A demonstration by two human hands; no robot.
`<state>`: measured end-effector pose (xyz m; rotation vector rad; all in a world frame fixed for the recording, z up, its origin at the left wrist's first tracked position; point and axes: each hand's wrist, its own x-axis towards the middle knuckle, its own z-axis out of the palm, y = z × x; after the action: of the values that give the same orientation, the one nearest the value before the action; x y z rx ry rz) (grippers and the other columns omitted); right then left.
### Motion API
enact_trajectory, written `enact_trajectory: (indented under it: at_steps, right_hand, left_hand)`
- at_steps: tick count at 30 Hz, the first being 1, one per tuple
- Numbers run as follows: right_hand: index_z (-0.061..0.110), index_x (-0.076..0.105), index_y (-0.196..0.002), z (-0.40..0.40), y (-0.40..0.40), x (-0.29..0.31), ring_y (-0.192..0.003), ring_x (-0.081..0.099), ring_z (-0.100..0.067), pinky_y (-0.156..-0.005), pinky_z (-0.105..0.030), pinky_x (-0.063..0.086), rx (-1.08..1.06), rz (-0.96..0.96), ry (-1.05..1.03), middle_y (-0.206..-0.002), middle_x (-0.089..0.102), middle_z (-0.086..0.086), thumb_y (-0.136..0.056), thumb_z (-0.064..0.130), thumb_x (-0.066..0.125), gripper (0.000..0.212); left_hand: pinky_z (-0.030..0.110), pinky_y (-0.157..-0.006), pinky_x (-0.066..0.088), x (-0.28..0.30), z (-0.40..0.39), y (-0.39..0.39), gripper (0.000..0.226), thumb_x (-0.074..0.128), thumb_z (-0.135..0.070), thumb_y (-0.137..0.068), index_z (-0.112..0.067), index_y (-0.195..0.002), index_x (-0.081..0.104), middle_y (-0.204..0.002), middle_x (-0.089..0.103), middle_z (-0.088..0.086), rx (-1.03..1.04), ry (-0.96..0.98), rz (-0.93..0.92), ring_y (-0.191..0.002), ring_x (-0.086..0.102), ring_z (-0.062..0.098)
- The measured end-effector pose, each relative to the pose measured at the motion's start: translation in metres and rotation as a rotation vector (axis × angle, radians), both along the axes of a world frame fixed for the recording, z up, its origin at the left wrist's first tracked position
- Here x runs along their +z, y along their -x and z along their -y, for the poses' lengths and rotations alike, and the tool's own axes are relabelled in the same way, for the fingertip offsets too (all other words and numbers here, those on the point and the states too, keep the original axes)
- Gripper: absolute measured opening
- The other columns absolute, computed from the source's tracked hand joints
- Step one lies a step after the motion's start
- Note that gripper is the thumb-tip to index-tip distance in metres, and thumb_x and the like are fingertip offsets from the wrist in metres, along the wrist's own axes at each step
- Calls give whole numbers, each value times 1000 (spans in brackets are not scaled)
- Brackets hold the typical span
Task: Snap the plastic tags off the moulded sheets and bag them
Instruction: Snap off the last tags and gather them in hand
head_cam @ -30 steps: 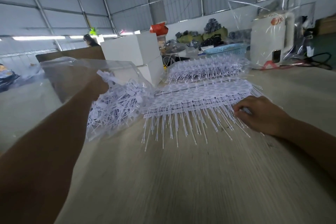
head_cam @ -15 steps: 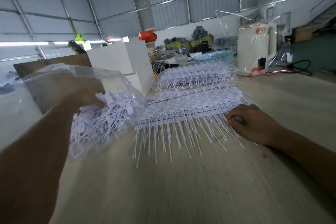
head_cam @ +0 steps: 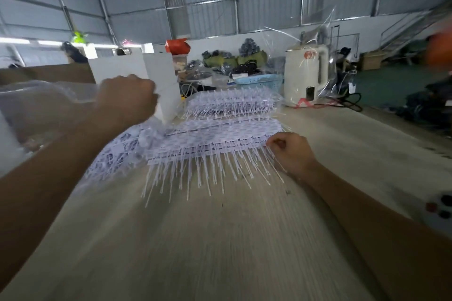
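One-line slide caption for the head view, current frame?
Left hand lifts the clear bag of snapped tags while right hand grips the moulded sheets on the table.

A pale wood-grain table [head_cam: 220, 247] carries everything. Just left of the right hand [head_cam: 292, 154] lies a stack of moulded sheets [head_cam: 215, 139]; a second stack [head_cam: 232, 102] sits beyond it. Below the left hand [head_cam: 126, 98] rests a clear bag of loose tags [head_cam: 115, 156]. A white kettle [head_cam: 307, 78] stands well beyond the right hand.
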<state>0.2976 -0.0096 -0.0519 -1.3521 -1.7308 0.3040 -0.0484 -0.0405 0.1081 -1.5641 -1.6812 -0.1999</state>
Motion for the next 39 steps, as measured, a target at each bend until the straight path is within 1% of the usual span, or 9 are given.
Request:
enact_trajectory:
  at_steps: [3, 6, 8, 12, 15, 28, 33, 37, 39]
  right_hand:
    - [14, 76, -97, -4, -7, 12, -91, 68, -32, -79, -32, 51, -275, -154, -35, -97, 75, -12, -96, 19, 55, 21]
    - [9, 71, -102, -8, -25, 21, -97, 65, -40, -75, -33, 45, -510, -286, -24, -102, 72, -19, -98, 19, 48, 25]
    - [6, 71, -104, -8, -37, 16, -100, 66, -39, -80, -36, 49, -521, -276, 64, -106, 72, -20, -98, 17, 47, 27]
    - [10, 73, -108, -10, -43, 3, -107, 64, -36, -89, -35, 49, -430, -206, 221, -114, 71, -15, -95, 16, 50, 27]
    - [14, 74, -105, -13, -39, 4, -103, 65, -36, -83, -33, 46, -396, -132, 236, -111, 71, -14, -93, 17, 49, 28]
    - [14, 74, -98, -16, -46, 0, -94, 66, -33, -83, -35, 53, -397, -241, 232, -100, 73, -10, -90, 20, 49, 26]
    - [13, 74, -98, -20, -48, -1, -93, 66, -34, -83, -36, 54, -400, -275, 220, -99, 73, -11, -90, 19, 50, 26]
    - [11, 73, -90, -21, -52, -4, -85, 65, -32, -74, -31, 49, -378, -302, 184, -86, 69, -12, -91, 16, 54, 19]
    - [10, 74, -92, -22, -53, -4, -86, 67, -35, -78, -38, 55, -383, -322, 172, -89, 70, -14, -93, 16, 51, 23]
  left_hand:
    - [39, -71, 49, -24, -12, -60, 26, 48, -35, -102, -16, -107, 66, -95, 67, 14, -194, 185, 107, -82, 63, 33]
    - [43, -100, 46, -58, -44, -85, 41, 48, -37, -104, -15, -139, 53, -141, 54, 14, -229, 517, 290, -127, 52, 33]
    - [39, -109, 39, -83, -58, -93, 49, 50, -36, -104, -6, -143, 47, -150, 46, 14, -205, 702, 321, -135, 45, 31]
    - [39, -89, 51, -111, -72, -92, 6, 63, -25, -93, -19, -96, 62, -115, 65, 10, -283, 572, 431, -104, 59, 28]
    - [37, -82, 54, -109, -71, -95, 12, 67, -21, -86, -27, -80, 58, -98, 66, 2, -302, 513, 507, -94, 62, 23]
    - [44, -92, 51, -73, -57, -86, 14, 63, -29, -95, -22, -107, 62, -109, 65, 3, -367, 422, 524, -101, 61, 27]
    - [36, -75, 46, -57, -44, -89, 8, 63, -29, -96, -24, -100, 60, -94, 62, -1, -437, 317, 493, -91, 60, 26]
    - [43, -82, 54, -39, -31, -93, 10, 68, -28, -94, -27, -98, 59, -98, 64, -4, -543, 293, 594, -84, 62, 23]
    - [41, -83, 53, -35, -26, -97, 10, 68, -27, -94, -28, -99, 59, -95, 61, -10, -601, 269, 634, -84, 61, 19]
